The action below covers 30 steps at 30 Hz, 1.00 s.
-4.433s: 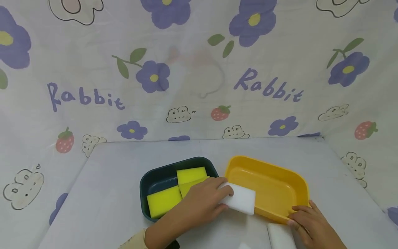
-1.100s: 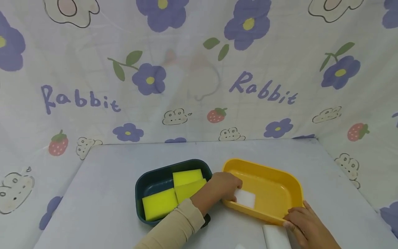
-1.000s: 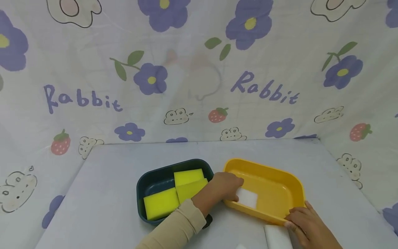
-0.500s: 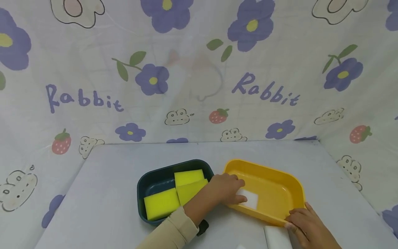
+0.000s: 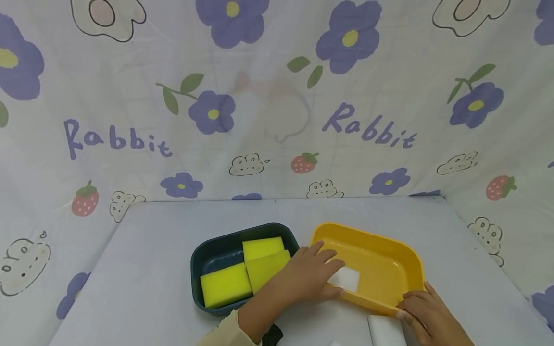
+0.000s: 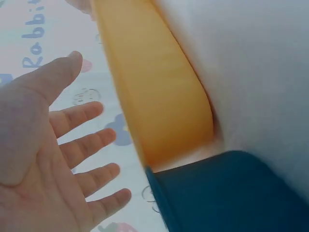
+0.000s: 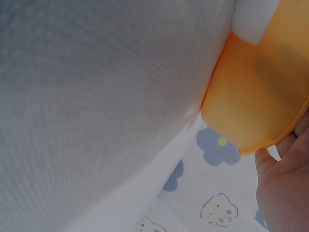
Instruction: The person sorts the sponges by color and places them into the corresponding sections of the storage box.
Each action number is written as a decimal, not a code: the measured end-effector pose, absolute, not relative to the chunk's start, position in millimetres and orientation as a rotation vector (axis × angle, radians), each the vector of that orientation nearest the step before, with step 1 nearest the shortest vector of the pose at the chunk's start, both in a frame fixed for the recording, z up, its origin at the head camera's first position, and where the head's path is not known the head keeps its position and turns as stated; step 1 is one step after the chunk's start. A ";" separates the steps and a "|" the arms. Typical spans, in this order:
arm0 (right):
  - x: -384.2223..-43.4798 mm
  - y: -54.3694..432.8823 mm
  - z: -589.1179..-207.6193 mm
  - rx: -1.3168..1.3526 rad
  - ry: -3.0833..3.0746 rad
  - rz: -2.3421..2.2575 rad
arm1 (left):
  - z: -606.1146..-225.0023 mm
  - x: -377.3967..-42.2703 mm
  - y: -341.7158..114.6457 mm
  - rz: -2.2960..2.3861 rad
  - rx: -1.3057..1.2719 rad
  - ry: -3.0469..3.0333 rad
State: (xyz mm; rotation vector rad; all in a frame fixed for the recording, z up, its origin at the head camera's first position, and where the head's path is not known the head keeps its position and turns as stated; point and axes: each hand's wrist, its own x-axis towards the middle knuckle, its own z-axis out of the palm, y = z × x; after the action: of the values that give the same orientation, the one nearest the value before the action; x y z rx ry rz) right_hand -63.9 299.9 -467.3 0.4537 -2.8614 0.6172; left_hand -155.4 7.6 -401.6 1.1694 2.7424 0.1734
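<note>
My left hand (image 5: 303, 276) hovers over the left end of the yellow tray (image 5: 385, 269), its fingers spread and holding nothing; the left wrist view shows the bare palm. Inside that tray lies a white sponge block (image 5: 349, 279), partly hidden behind the hand. My right hand (image 5: 430, 315) pinches the tray's near right rim, thumb outside and fingers over the edge. Beside it on the table lies another white block (image 5: 386, 330), cut off by the frame's bottom. In the right wrist view, the hand (image 7: 287, 186) is at the tray's rim.
To the left stands a dark green tray (image 5: 203, 250) holding three yellow sponges (image 5: 225, 286). A tiny white corner (image 5: 335, 343) shows at the bottom edge. A patterned cloth (image 5: 277, 144) hangs behind and around the white table (image 5: 130, 269).
My left hand carried the white block from between the trays into the yellow tray, let go of it, spread its fingers and drew back slightly to the left. The right hand stayed on the rim.
</note>
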 end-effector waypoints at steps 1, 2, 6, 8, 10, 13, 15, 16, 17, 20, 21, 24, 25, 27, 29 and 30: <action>-63.8 300.0 -467.2 0.457 -2.857 0.621 | -400.1 -152.5 6.0 0.196 1.189 2.743; -63.8 300.1 -467.0 0.459 -2.852 0.623 | -398.4 -149.6 4.3 0.219 1.211 2.743; -63.4 300.1 -466.4 0.472 -2.827 0.626 | -390.9 -138.0 -0.2 0.300 1.288 2.722; -63.4 299.8 -465.9 0.466 -2.828 0.627 | -388.3 -132.5 -0.9 0.318 1.325 2.686; -63.5 299.7 -466.0 0.457 -2.838 0.633 | -387.1 -127.1 -0.7 0.323 1.352 2.643; -63.6 300.0 -467.0 0.443 -2.855 0.638 | -388.2 -119.5 1.6 0.331 1.376 2.570; -63.3 300.2 -468.4 0.443 -2.850 0.639 | -391.3 -114.5 3.4 0.321 1.394 2.532; -63.4 300.4 -468.9 0.451 -2.840 0.640 | -392.7 -112.4 4.3 0.316 1.402 2.505; -63.5 300.5 -469.4 0.462 -2.829 0.638 | -394.7 -110.3 5.2 0.316 1.422 2.481; -63.0 300.7 -471.1 0.482 -2.795 0.634 | -403.5 -105.4 6.0 0.330 1.502 2.395; -62.9 300.7 -471.3 0.483 -2.793 0.635 | -406.9 -103.7 6.2 0.334 1.532 2.366; -62.0 300.5 -471.4 0.465 -2.803 0.640 | -417.7 -98.7 9.0 0.300 1.569 2.293; -61.8 300.2 -471.0 0.456 -2.810 0.642 | -421.4 -96.6 10.6 0.285 1.567 2.278; -61.5 299.8 -470.2 0.444 -2.820 0.640 | -429.2 -92.1 14.2 0.239 1.530 2.258; -61.1 299.4 -469.6 0.439 -2.821 0.633 | -437.9 -87.9 17.2 0.236 1.479 2.236; -61.0 299.3 -469.4 0.439 -2.821 0.630 | -442.7 -86.1 18.3 0.254 1.466 2.228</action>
State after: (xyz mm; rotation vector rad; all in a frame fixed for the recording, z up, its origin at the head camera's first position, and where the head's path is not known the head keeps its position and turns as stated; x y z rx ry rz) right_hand -61.0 299.3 -469.4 0.4388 -2.8212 0.6301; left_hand -86.1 18.3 -442.7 1.4655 2.2280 0.2539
